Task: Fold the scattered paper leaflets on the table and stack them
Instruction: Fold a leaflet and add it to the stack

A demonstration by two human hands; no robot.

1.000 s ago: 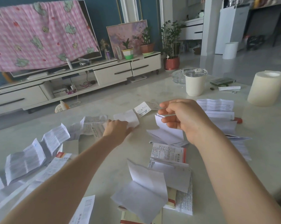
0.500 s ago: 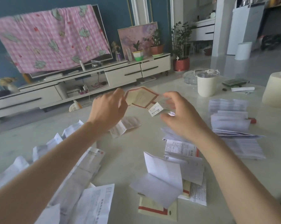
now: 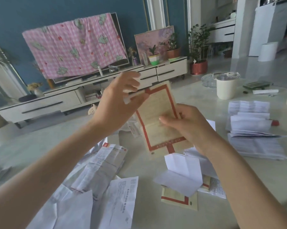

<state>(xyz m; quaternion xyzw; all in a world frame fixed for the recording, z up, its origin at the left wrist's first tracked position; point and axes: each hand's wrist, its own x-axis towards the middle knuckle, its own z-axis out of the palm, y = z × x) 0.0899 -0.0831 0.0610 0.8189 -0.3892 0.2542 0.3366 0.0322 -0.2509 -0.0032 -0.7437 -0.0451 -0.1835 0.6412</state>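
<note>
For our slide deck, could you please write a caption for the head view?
The left hand and right hand hold a red-bordered leaflet above scattered white leaflets on the table.

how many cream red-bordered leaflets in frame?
2. The held leaflet is up between left hand and right hand; the flat leaflet lies on the table nearer the camera, partly under a white folded leaflet. Others may be hidden under papers.

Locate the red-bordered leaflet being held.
Head view, centre: the red-bordered leaflet is held above the table, the left hand pinching its top corner and the right hand gripping its right edge.
</note>
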